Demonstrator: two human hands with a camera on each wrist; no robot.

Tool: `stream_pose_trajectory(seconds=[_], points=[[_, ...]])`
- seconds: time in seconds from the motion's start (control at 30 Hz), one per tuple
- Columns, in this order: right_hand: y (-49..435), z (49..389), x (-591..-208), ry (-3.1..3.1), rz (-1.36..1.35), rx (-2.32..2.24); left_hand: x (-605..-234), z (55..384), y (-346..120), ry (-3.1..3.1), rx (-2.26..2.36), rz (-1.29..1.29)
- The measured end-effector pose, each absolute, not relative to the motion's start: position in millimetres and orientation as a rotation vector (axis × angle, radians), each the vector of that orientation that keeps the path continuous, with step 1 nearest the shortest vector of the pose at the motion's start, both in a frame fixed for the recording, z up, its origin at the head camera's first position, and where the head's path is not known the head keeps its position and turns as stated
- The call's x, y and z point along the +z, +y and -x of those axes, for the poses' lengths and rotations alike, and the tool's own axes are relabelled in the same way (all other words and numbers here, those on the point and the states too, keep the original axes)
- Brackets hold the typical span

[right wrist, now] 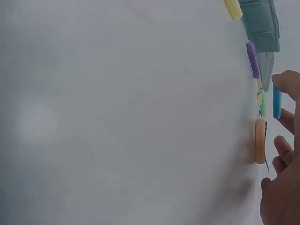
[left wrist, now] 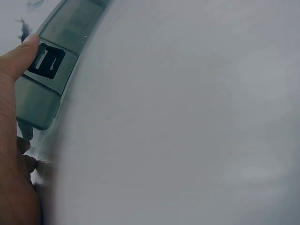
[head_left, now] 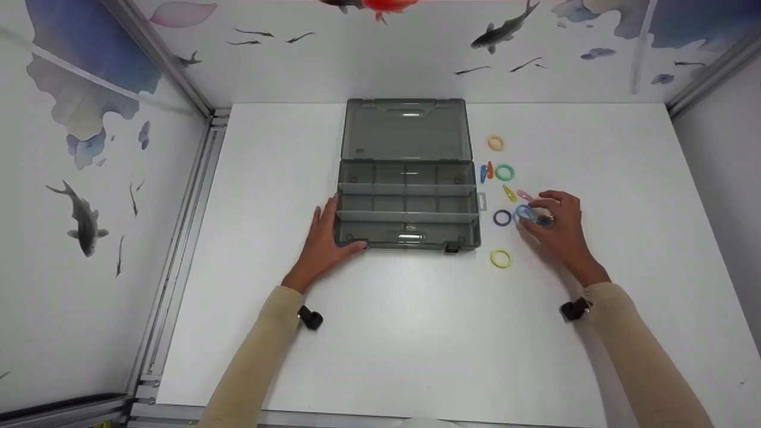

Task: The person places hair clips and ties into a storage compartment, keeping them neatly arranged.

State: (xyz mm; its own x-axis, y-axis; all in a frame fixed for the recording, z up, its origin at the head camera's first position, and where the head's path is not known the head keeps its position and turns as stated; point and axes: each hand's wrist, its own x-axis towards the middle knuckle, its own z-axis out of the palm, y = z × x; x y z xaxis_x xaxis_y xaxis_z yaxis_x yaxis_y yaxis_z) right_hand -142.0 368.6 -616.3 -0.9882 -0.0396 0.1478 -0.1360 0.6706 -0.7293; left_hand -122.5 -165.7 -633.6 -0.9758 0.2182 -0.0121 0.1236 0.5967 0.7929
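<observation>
A grey see-through compartment box (head_left: 409,245) stands on the table with its lid (head_left: 407,134) folded back. My left hand (head_left: 324,238) holds its near left corner, the thumb on the front wall and the fingers along the left side. My right hand (head_left: 562,229) pinches a light blue hair tie (right wrist: 277,101) between thumb and finger, just above the table. An orange hair tie (right wrist: 260,140) lies beneath that hand, partly covered in the head view. Close by are a dark blue hair tie (head_left: 502,217) and a pink hair clip (head_left: 525,195).
Right of the box lie a yellow-green hair tie (head_left: 500,258), a green one (head_left: 504,172), a light orange one (head_left: 495,142), and yellow (head_left: 509,193), blue (head_left: 483,173) and red (head_left: 490,170) hair clips. Printed wall panels (head_left: 404,65) bound the table.
</observation>
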Motion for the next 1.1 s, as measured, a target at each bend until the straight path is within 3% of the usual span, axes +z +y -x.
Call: stream_pose_trajectory(seconds=[1.1], points=[[297.1,214.9,-565.1,-2.661,-0.592,1.204,-637.1,122.5,-167.7,2.715,1.314,-0.275]])
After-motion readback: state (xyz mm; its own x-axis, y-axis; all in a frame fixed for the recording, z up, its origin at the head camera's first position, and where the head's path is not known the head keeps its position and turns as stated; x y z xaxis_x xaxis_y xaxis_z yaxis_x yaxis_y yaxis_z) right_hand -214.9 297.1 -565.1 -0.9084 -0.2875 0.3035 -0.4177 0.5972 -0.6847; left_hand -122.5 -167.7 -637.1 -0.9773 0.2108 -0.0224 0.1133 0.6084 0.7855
